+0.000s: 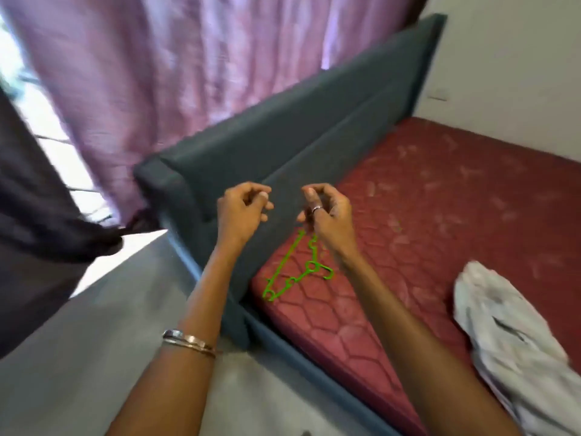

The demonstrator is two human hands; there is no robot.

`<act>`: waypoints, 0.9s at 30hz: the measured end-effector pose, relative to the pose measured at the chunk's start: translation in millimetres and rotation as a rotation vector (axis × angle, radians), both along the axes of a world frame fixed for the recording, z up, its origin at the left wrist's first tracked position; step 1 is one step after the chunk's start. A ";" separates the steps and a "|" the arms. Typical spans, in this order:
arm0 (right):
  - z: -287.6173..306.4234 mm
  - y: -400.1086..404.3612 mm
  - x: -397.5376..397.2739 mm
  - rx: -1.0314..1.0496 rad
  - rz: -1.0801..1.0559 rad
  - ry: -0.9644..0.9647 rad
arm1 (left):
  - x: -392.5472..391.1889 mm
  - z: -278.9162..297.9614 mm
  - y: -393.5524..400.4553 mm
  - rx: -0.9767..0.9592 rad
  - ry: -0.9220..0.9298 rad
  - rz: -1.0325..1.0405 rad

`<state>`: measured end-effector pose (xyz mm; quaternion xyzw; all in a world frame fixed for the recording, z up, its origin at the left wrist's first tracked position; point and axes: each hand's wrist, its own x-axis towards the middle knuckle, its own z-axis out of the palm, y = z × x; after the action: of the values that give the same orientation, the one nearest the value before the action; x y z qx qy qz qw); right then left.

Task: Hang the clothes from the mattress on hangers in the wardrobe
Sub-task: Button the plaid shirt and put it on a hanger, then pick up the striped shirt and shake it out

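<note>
Red mattress [440, 215], no legible writing

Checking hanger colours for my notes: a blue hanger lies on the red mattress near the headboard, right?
Not quite. The head view shows the hanger is green, not blue. It does lie on the red mattress near the headboard.
</note>
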<state>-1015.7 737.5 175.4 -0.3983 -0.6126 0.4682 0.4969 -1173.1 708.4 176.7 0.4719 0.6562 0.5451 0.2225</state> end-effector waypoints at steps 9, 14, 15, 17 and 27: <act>-127.7 47.1 177.2 -0.133 -0.502 -0.285 | 139.4 -134.3 93.7 -0.361 0.046 -0.422; -200.2 56.2 237.6 -0.314 -0.645 -0.433 | 189.7 -205.8 137.7 -0.507 0.154 -0.564; -214.1 59.6 248.8 -0.354 -0.683 -0.452 | 203.3 -216.1 148.4 -0.531 0.161 -0.592; -235.2 59.9 265.5 -0.441 -0.694 -0.503 | 222.5 -232.4 160.1 -0.569 0.152 -0.631; -296.3 42.6 393.8 -0.969 -0.913 -0.637 | 316.0 -296.0 227.9 -0.841 0.194 -0.867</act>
<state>-621.9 780.2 -120.9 -0.9052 -0.2248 0.2944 0.2084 -857.2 936.3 -119.3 0.6150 0.5807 0.0538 0.5306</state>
